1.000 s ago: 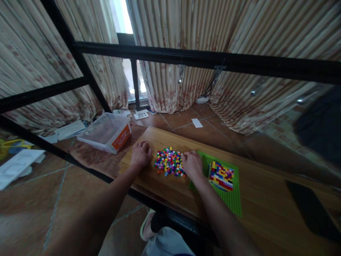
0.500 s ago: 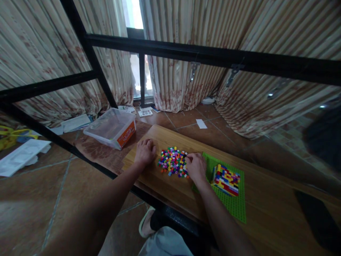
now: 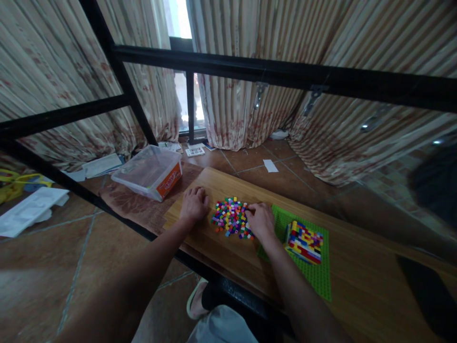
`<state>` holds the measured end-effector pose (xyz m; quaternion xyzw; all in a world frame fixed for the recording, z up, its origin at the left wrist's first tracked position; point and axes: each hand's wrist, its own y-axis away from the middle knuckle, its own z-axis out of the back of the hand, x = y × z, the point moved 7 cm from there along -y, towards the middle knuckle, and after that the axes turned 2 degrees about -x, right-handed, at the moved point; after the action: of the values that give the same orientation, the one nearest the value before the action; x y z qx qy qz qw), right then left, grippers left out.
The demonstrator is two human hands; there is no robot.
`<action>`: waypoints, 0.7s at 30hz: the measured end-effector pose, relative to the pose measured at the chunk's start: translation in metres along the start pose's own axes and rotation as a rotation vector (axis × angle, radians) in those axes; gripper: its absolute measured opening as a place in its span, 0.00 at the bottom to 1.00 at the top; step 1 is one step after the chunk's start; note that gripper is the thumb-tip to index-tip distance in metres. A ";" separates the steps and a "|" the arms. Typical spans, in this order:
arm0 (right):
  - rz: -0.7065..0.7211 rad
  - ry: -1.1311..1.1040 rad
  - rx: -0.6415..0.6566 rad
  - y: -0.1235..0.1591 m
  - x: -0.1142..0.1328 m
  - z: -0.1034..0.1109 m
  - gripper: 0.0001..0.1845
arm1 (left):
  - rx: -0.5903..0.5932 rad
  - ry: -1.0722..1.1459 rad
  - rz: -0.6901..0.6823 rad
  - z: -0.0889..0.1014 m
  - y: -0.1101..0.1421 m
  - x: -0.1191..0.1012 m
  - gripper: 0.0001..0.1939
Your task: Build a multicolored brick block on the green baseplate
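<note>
A pile of small coloured bricks (image 3: 231,217) lies on the wooden table (image 3: 350,281). My left hand (image 3: 193,205) rests on the table just left of the pile, fingers curled and knuckles up, with nothing visible in it. My right hand (image 3: 261,221) sits at the pile's right edge, fingertips pinched among the bricks; what they hold is too small to make out. To the right lies a green baseplate (image 3: 314,274) carrying a block of stacked multicoloured bricks (image 3: 304,241).
A clear plastic box with an orange label (image 3: 149,172) stands on the floor left of the table. Black metal frame bars (image 3: 250,71) cross in front of striped curtains. Papers lie on the tiled floor. A dark flat object (image 3: 428,295) lies at the table's right.
The view has shifted slightly. My right hand has edged a little into the pile's right edge. My left hand stays in place.
</note>
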<state>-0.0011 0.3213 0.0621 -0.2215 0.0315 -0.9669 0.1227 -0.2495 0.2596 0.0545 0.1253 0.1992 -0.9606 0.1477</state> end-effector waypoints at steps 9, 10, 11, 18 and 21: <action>-0.030 0.011 0.029 0.000 0.007 0.000 0.10 | -0.009 0.002 -0.009 0.002 -0.001 0.000 0.16; -0.035 -0.007 0.034 0.001 0.007 -0.001 0.09 | -0.013 0.001 -0.012 0.002 -0.001 0.000 0.16; -0.039 -0.029 0.040 0.001 0.007 -0.001 0.09 | -0.016 0.001 -0.016 0.002 -0.002 0.001 0.16; 0.008 -0.181 -0.029 0.008 0.016 0.017 0.12 | -0.008 -0.023 -0.039 0.003 -0.006 0.003 0.18; 0.094 -0.290 -0.121 0.020 0.023 0.040 0.14 | -0.031 -0.021 -0.052 0.002 -0.009 0.004 0.18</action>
<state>0.0011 0.2958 0.1055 -0.3638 0.0817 -0.9144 0.1576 -0.2567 0.2656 0.0586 0.1076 0.2157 -0.9622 0.1266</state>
